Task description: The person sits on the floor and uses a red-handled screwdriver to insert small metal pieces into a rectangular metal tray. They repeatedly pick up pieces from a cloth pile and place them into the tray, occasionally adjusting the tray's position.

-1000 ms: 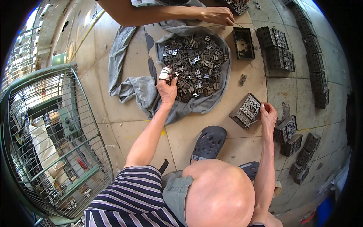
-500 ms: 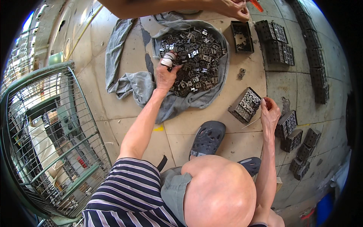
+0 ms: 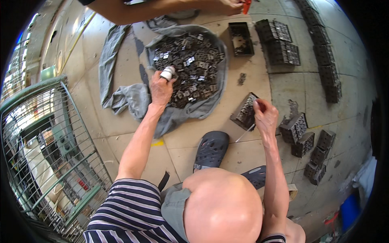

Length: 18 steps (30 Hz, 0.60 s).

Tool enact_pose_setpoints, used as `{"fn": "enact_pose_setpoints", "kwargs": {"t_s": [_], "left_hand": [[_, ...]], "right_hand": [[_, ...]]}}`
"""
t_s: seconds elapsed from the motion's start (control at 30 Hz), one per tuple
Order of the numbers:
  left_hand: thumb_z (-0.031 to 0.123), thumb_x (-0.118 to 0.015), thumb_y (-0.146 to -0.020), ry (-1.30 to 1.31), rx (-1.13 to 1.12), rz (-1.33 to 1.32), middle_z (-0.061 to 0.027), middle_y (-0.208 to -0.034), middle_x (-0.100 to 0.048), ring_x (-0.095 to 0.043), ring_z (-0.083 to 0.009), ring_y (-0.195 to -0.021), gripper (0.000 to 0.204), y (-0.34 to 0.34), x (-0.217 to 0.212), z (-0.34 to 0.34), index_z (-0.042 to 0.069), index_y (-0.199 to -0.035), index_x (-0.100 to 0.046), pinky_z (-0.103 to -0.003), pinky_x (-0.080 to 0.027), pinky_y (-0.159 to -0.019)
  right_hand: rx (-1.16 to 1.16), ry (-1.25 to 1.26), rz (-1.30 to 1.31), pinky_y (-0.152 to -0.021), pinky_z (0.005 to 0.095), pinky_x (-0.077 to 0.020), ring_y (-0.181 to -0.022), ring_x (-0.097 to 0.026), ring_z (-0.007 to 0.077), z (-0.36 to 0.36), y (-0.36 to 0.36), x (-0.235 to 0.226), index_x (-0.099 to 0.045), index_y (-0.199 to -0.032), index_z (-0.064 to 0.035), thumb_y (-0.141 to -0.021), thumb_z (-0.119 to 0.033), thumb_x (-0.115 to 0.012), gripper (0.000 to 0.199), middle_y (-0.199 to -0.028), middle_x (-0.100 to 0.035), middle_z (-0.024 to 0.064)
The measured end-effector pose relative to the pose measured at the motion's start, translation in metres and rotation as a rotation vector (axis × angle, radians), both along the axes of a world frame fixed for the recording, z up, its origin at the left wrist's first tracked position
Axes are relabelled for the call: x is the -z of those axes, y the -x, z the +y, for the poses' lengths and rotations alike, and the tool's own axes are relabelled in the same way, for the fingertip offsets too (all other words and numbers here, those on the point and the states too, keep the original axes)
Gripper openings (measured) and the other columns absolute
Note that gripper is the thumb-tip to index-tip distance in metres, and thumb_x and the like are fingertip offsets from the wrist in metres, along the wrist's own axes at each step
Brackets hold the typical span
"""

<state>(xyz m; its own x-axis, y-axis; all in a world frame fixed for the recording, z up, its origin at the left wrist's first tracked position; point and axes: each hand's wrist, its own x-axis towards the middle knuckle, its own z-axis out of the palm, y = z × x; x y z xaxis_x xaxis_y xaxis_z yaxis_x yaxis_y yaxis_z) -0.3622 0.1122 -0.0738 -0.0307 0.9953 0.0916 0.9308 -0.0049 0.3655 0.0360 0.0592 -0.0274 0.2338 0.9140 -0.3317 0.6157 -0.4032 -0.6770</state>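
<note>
My left hand (image 3: pixel 161 88) rests at the near left edge of a heap of small dark metal clips (image 3: pixel 194 67), with its fingers curled down into them. One finger is wrapped in white tape (image 3: pixel 167 73). The hand's back hides what the fingers hold. My right hand (image 3: pixel 265 118) is closed on a thin tool with a red end (image 3: pixel 261 106) and touches the right side of a small black tray (image 3: pixel 244 111). That tray is tilted and filled with clips.
The clips lie on a grey cloth (image 3: pixel 129 97) spread on the tiled floor. Another person's arm (image 3: pixel 162 7) reaches across the top. Black trays (image 3: pixel 240 38) and stacked ones (image 3: pixel 279 42) stand beyond, with more at the right (image 3: pixel 302 133). A wire cage (image 3: pixel 48 154) stands left and a dark clog (image 3: pixel 211 149) lies near.
My left hand has slid a little farther up along the clip heap. My right hand stays at the small tray. The other person's hand has moved right, out toward the top edge.
</note>
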Motion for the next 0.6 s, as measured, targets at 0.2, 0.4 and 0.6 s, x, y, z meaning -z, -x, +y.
{"fn": "enact_pose_setpoints", "kwargs": {"t_s": [0.2,0.4,0.6], "left_hand": [[-0.001,-0.084,-0.081,-0.076,-0.002,-0.130,-0.0099,-0.099,-0.071,-0.071,-0.0264,-0.089,0.037,-0.019,-0.013,-0.010,0.005,-0.117,-0.076,-0.039,-0.056,-0.081],[-0.013,-0.076,-0.088,0.118,-0.454,-1.219,-0.0060,-0.100,-0.071,-0.071,-0.0151,-0.089,0.061,-0.029,-0.037,-0.027,0.001,-0.143,-0.055,-0.031,-0.061,-0.084],[-0.016,-0.075,-0.086,0.367,-0.472,-1.515,-0.0176,-0.117,-0.074,-0.076,-0.0253,-0.097,0.067,-0.071,-0.050,-0.055,0.003,-0.145,-0.051,-0.039,-0.064,-0.088]], "right_hand": [[-0.204,-0.260,-0.079,-0.072,0.0426,-0.0573,-0.078,-0.074,0.0358,0.085,0.012,-0.007,-0.079,-0.097,-0.0042,-0.094,-0.018,-0.071,0.017,-0.085,-0.075,0.0185],[-0.403,-0.459,-0.171,-0.076,0.0461,-0.0568,-0.086,-0.073,0.0374,0.148,0.016,-0.003,-0.079,-0.102,-0.0054,-0.092,-0.013,-0.072,0.014,-0.092,-0.076,0.0183],[-0.382,-0.191,-0.110,-0.074,0.0483,-0.0586,-0.083,-0.074,0.0394,0.108,0.015,0.027,-0.079,-0.099,-0.0061,-0.086,-0.009,-0.074,0.014,-0.089,-0.076,0.0182]]}}
